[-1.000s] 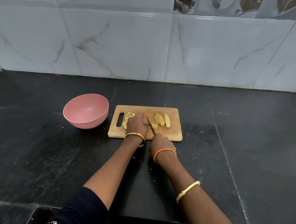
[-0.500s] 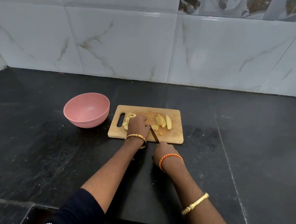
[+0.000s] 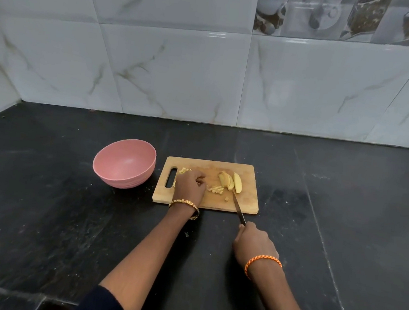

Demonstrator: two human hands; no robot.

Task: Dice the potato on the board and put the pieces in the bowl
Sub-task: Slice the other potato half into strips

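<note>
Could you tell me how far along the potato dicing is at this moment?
Partly done: small cut pieces lie mid-board. In hand: the right hand holds the knife; the left hand rests on the board. Left: the potato slices are uncut, and the pink bowl looks empty.

Black stone counter (image 3: 343, 220); white marble-look wall tiles (image 3: 182, 71) behind.

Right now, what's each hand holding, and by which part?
Right hand grips the knife by its handle, hidden inside the fist; the blade points at the potato slices. Left hand rests curled on the board; any grip cannot be told.
</note>
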